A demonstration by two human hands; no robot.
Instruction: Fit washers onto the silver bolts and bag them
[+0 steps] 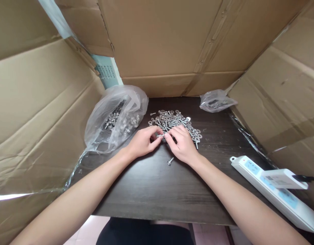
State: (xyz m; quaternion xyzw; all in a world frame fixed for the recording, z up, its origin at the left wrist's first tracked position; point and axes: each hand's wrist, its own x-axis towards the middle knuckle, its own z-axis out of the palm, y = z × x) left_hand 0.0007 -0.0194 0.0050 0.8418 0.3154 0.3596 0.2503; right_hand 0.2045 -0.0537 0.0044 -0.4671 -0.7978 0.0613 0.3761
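A small silver bolt (161,135) is pinched between my two hands, just in front of a heap of bolts, nuts and washers (169,119). Thumb and finger of my left hand (145,141) grip its left part. My right hand (182,144) is closed at its right end, where the fingertips hide whether a nut or washer sits on it. Nearer to me, apart from the heap, a single bolt (170,161) with a wider end lies on the dark tabletop (151,187).
An open clear plastic bag (116,119) of metal fasteners stands at left. Another small plastic bag (216,101) lies at the back right. A white power strip (269,190) with a plugged-in adapter (284,178) runs along the right. Cardboard walls (167,37) enclose the table.
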